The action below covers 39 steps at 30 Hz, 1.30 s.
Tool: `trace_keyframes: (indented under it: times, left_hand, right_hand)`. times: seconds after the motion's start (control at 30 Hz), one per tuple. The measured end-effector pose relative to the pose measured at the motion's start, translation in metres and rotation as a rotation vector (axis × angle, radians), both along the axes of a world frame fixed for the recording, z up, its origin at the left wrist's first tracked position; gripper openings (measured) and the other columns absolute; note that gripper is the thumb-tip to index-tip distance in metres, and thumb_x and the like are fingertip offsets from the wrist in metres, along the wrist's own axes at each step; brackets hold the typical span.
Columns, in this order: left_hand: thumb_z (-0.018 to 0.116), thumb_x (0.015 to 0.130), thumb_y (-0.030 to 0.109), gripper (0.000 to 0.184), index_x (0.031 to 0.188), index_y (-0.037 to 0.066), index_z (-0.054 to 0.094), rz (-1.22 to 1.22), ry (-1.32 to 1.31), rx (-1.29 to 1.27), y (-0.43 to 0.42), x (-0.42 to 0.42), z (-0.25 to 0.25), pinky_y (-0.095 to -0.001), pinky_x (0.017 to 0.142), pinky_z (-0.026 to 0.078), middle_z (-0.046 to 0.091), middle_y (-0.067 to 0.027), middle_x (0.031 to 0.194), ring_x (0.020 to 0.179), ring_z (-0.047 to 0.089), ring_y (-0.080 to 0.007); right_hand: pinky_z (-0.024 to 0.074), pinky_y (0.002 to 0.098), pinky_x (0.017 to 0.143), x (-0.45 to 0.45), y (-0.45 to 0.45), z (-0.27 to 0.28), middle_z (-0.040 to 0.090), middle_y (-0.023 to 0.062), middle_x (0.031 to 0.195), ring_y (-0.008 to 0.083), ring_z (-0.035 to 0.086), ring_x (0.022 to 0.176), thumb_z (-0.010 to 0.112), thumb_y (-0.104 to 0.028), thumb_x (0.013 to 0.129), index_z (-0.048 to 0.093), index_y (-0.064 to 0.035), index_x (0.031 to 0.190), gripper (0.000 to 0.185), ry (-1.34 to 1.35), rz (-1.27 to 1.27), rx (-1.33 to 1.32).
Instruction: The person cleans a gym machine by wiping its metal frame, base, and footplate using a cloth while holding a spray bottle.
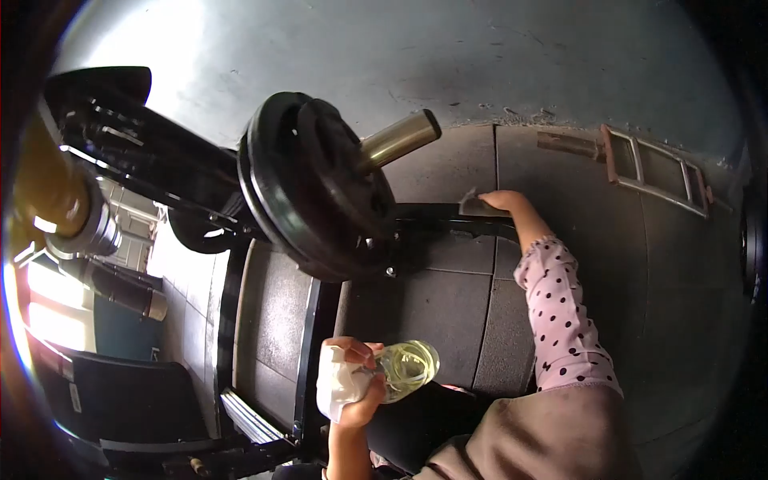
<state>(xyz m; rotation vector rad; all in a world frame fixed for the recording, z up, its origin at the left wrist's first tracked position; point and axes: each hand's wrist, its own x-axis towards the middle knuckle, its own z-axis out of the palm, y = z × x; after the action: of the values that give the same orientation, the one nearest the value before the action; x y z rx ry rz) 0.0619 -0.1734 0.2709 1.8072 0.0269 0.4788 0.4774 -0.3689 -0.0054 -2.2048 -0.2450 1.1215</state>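
Note:
My left hand (358, 400) is wrapped round the neck of a clear bottle (410, 370) with pale yellow liquid inside. The bottle lies tilted, its base pointing right. A white part (340, 382) sits at its top, under my fingers; whether it is a spray head or a wad of tissue I cannot make out. Stretched out ahead, my right hand (502, 200) is closed on a grey cloth (474, 206) and presses it on the black metal bar (428, 213) of the gym machine.
Black weight plates (312, 188) on a metal sleeve (400, 142) jut out between me and the wall. A dark padded seat (128, 400) is at lower left. On the tiled floor to the right lies a metal frame (656, 172), near the grey wall (480, 56).

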Motion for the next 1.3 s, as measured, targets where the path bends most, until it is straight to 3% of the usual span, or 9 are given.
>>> trace_keyframes:
  times: [0.1,0.13,0.2,0.4,0.53,0.77,0.93,1.0,1.3]
  left_hand:
    - [0.058,0.061,-0.008,0.039,0.098,0.002,0.048,0.058,-0.127,-0.048,0.017,-0.009,0.012,-0.0478,0.091,0.049,0.044,-0.0092,0.098,0.08,0.049,-0.0152]
    - [0.057,0.062,-0.007,0.039,0.098,0.002,0.048,0.111,-0.135,-0.016,0.023,-0.014,0.016,-0.0475,0.091,0.05,0.044,-0.0083,0.097,0.08,0.048,-0.0147]
    - [0.063,0.071,0.01,0.036,0.104,0.008,0.048,0.269,-0.201,0.013,0.028,-0.017,0.03,-0.0414,0.082,0.053,0.044,-0.0031,0.096,0.075,0.048,-0.0113]
    - [0.06,0.067,-0.003,0.053,0.119,0.007,0.051,0.392,-0.203,-0.083,0.086,-0.043,0.045,-0.0491,0.09,0.051,0.049,-0.0051,0.108,0.095,0.055,-0.016]
    - [0.059,0.071,-0.002,0.05,0.12,0.002,0.05,0.432,-0.21,-0.044,0.109,-0.055,0.042,-0.048,0.096,0.046,0.046,-0.0048,0.104,0.091,0.05,-0.0146]
    - [0.058,0.071,-0.01,0.048,0.118,0.001,0.056,0.427,-0.179,-0.035,0.148,-0.067,0.016,-0.0402,0.092,0.049,0.054,-0.0059,0.108,0.09,0.054,-0.0142]
    - [0.059,0.065,-0.005,0.041,0.105,-0.001,0.057,0.445,-0.062,-0.021,0.16,-0.057,0.009,-0.0286,0.081,0.047,0.055,-0.0074,0.096,0.084,0.055,-0.0155]
    - [0.061,0.06,0.0,0.031,0.09,-0.003,0.058,0.369,-0.148,0.152,0.169,-0.048,0.001,-0.0302,0.076,0.046,0.055,-0.012,0.094,0.08,0.057,-0.0241]
    - [0.061,0.059,0.0,0.035,0.094,-0.002,0.061,0.145,-0.096,0.245,0.182,-0.004,-0.019,-0.0352,0.074,0.05,0.057,-0.0153,0.09,0.081,0.059,-0.0319]
  right_hand:
    - [0.0342,0.0373,0.107,-0.011,-0.057,-0.008,0.051,0.0143,0.14,0.0282,0.05,0.127,0.035,-0.046,0.099,0.054,-0.0091,0.133,0.055,-0.102,0.01,0.121]
    - [0.0284,0.0391,0.112,-0.017,-0.072,-0.024,0.044,0.0196,0.143,0.0342,0.041,0.134,0.034,-0.052,0.097,0.052,-0.0025,0.134,0.064,-0.261,-0.059,0.025]
    - [0.0314,0.0406,0.11,-0.034,-0.092,-0.034,0.044,0.0249,0.141,0.0379,0.042,0.133,0.034,-0.058,0.095,0.051,-0.0004,0.134,0.072,-0.323,-0.161,0.056]
    - [0.0377,0.045,0.104,-0.163,-0.128,0.025,0.051,0.0305,0.131,0.0453,0.047,0.124,0.041,-0.067,0.09,0.041,0.0004,0.138,0.083,-0.575,-0.501,-0.018]
    - [0.0355,0.0431,0.106,-0.263,-0.134,0.024,0.044,0.033,0.137,0.0459,0.042,0.128,0.047,-0.059,0.093,0.033,0.0051,0.142,0.082,-0.559,-0.762,0.023]
    - [0.0307,0.0448,0.109,-0.464,-0.13,0.013,0.033,0.0335,0.144,0.0459,0.037,0.132,0.048,-0.041,0.098,0.022,0.0087,0.144,0.073,-0.656,-0.681,-0.067]
    - [0.0311,0.045,0.109,-0.461,-0.115,0.009,0.037,0.0343,0.141,0.0477,0.039,0.13,0.046,-0.042,0.098,0.025,0.0111,0.142,0.072,-0.664,-0.807,-0.304]
    - [0.0312,0.0451,0.109,-0.461,-0.11,0.021,0.038,0.0343,0.141,0.0475,0.04,0.13,0.046,-0.042,0.098,0.025,0.0112,0.142,0.072,-0.658,-0.826,-0.374]
    - [0.0319,0.0452,0.109,-0.462,-0.083,0.059,0.039,0.0345,0.14,0.047,0.041,0.129,0.045,-0.042,0.098,0.027,0.0119,0.141,0.071,-0.621,-0.768,-0.509]
